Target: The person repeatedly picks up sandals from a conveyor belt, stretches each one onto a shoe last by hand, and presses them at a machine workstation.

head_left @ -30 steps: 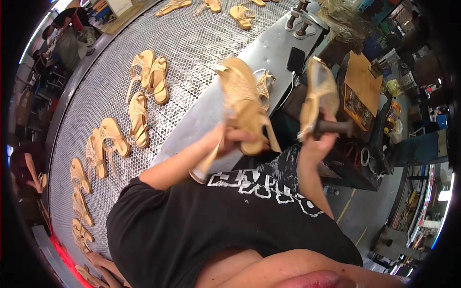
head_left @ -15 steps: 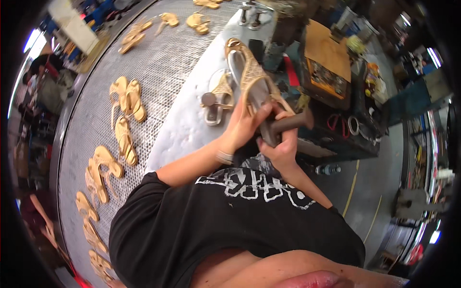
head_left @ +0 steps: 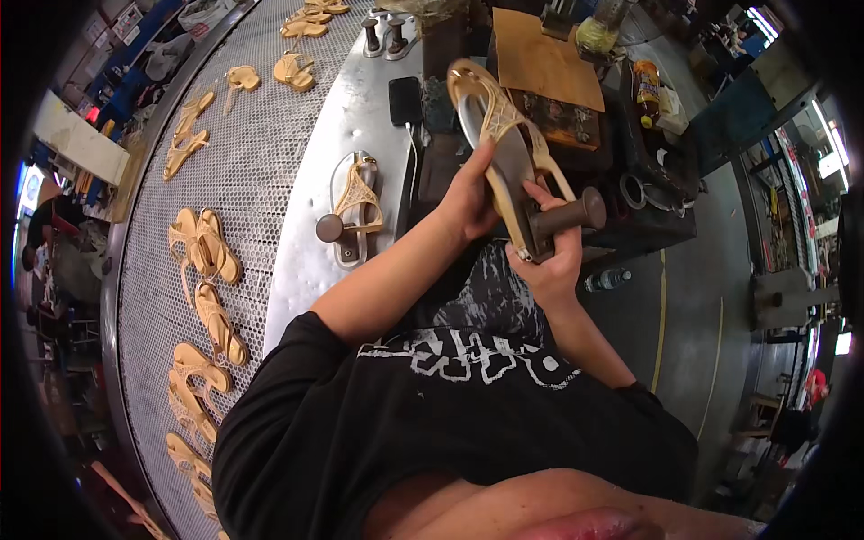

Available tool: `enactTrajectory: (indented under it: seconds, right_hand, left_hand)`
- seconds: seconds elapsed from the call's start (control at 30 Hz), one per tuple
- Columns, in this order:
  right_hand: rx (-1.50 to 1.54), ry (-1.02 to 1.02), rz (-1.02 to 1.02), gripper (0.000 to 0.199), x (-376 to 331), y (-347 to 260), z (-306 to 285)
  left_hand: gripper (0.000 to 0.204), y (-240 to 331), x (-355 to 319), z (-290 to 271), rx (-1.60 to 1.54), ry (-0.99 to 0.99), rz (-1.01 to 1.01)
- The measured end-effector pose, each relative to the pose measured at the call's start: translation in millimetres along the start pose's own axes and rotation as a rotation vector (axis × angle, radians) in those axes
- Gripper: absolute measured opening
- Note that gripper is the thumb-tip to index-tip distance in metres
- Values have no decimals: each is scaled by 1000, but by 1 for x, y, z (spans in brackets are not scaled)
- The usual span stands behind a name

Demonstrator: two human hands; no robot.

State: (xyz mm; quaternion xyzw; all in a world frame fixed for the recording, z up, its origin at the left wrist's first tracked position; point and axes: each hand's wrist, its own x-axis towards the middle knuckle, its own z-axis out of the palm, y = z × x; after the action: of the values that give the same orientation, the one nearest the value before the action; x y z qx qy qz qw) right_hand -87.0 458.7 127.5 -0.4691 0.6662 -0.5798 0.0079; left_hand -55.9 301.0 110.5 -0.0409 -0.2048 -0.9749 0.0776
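On the far left, a curved mesh conveyor point(head_left: 261, 171) runs from the bottom edge up to the top. Many tan sandals lie on it in loose groups, for example 1 pair point(head_left: 205, 247) near the middle and more sandals point(head_left: 297, 70) higher up. Just to the right of the mesh is a shiny metal table point(head_left: 306, 261). On this table rests 1 tan sandal point(head_left: 357, 205) fitted on a metal form, with a round dark knob point(head_left: 328, 228) touching its lower left side. Near the top of the table lies a black phone point(head_left: 405, 99), and a thin cable goes down from it.

In the middle, the left hand point(head_left: 468, 202) is closed around the side of a gold strappy sandal point(head_left: 504, 153), the thumb on the sole. The sandal is held up in the air, above the person's chest, tilted with its toe pointing to the top. Its strap with a web pattern is on the right side of the sole.

The right hand point(head_left: 549, 261) grasps the heel end of the same sandal from below, and its fingers also wrap the handle of a dark cylindrical tool point(head_left: 567, 216), which touches the sandal at the heel.

Further right, behind the hands, a brown cardboard sheet point(head_left: 544, 58) lies on a dark workbench point(head_left: 648, 180), with a bottle point(head_left: 646, 85) beside it.
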Motion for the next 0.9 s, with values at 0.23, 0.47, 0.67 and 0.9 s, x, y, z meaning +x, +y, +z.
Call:
enactTrajectory:
  seconds: [0.23, 0.47, 0.67, 0.9]
  right_hand:
    - [218, 31, 32, 58, 5, 15, -13]
    - [354, 102, 62, 56, 2, 17, 2]
    - [190, 83, 45, 59, -1, 19, -5]
    - [-93, 226, -22, 55, 47, 44, -11]
  left_hand:
    - [54, -18, -20, 15, 452, 61, 38]
    - [49, -24, -24, 6, 534, 67, 83]
    - [51, -29, -27, -1, 559, 35, 14]
    - [66, -4, -45, 21, 862, -10, -32]
